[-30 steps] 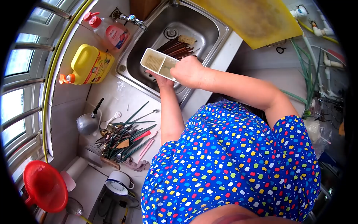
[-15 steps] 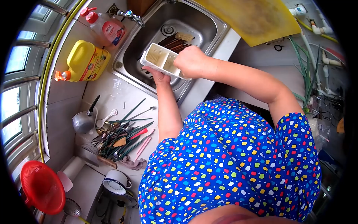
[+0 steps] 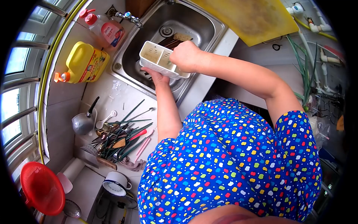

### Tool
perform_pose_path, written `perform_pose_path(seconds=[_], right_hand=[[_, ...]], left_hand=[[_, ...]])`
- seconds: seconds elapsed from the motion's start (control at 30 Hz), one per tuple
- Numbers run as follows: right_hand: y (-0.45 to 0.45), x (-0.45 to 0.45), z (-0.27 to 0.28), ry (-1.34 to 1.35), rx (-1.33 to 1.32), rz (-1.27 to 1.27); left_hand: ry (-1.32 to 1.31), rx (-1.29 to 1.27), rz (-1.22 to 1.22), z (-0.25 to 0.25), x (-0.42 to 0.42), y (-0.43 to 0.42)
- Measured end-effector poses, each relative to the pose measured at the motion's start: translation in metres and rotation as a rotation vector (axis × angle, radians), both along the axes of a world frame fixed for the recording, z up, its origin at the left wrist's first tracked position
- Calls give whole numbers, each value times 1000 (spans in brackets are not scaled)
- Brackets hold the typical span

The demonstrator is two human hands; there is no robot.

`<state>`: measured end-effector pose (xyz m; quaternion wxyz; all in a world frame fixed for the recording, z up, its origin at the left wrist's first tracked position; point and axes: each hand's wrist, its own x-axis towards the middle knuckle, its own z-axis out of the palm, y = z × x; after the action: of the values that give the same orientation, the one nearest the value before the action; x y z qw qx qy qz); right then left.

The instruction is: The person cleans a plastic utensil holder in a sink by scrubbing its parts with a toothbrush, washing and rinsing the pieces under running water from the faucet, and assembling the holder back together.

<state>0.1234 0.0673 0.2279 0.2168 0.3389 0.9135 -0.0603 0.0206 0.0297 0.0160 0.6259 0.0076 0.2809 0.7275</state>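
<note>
white plastic makes up the basket (image 3: 161, 69) that we hold over the near side of the metal sink (image 3: 203, 31), its open top split into two compartments by a divider. our left hand (image 3: 158, 77) is clamped on the basket from underneath, on the side nearest us. our right hand (image 3: 186, 57) is curled at one compartment, its fingertips hidden; we cannot tell whether they are closed on anything. beyond the basket, in the sink, we see dark brown sticks (image 3: 169, 42) and a pale sponge (image 3: 182, 37) near the drain (image 3: 166, 31). to the left of the sink stand a clear bottle (image 3: 109, 33) with a pink pump and a yellow jug (image 3: 82, 62). nearer us, on the white counter (image 3: 130, 93), lies a heap of utensils (image 3: 121, 143), with a white spoon (image 3: 106, 119) at its edge and a small grey pot (image 3: 82, 124) just beyond. lower in our view are a red colander (image 3: 43, 188) and a white mug (image 3: 116, 183). to the right of the sink we see a yellow board (image 3: 250, 22) and green onions (image 3: 306, 72).
</note>
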Motion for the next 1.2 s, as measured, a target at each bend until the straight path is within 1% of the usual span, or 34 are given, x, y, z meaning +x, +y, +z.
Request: perform_pose_path(seconds=[0.03,0.07,0.1,0.13,0.17,0.2,0.23,0.3,0.37,0.43,0.47,0.53,0.57,0.63,0.67,0.83,0.9,0.97,1.03,1.07,1.2], right_hand=[[1,0,2,7,17,10],[3,5,8,85,16,-32],[1,12,20,275,10,-119],[-2,22,30,464,2,-203],[-3,35,36,555,49,-222],[-6,46,48,578,71,-212],[-8,54,60,575,71,-208],[-13,66,76,453,-50,-326],[-17,64,70,353,-70,-235],[-18,53,47,256,-59,-136],[-18,46,31,259,-61,-138],[-15,35,1,171,85,116],[-14,34,-9,176,82,113],[-14,28,-10,71,12,222],[-17,29,-9,32,-5,235],[-11,31,-8,-66,-64,150],[-7,36,-11,164,-190,-54],[-10,35,-10,164,-171,-41],[-12,27,-9,-62,-33,140],[-12,25,-11,-55,-20,165],[-14,20,-10,-54,1,168]], left_hand=[[-1,-13,6,0,0,1],[0,-31,15,1,-1,-1],[1,-48,27,0,-3,-3],[-55,-39,39,-4,-6,-3],[-56,-42,48,-7,-8,-2],[-82,-71,66,-9,-9,-1],[-109,-100,82,-9,-8,0],[-90,-95,79,-6,-7,2],[-41,-89,65,1,-4,1],[-14,-85,64,6,0,0],[-25,-74,56,6,0,0],[-66,-58,24,8,-3,-1],[-62,-61,21,8,-4,-2],[8,-54,28,4,-4,0],[-2,-55,22,-5,-4,1],[28,-42,47,2,-2,0],[23,-25,56,2,-4,-1],[-11,-35,53,4,-3,-2],[13,-85,28,2,1,-1],[-25,-70,15,2,0,-1],[-5,-22,16,0,-5,-2]])
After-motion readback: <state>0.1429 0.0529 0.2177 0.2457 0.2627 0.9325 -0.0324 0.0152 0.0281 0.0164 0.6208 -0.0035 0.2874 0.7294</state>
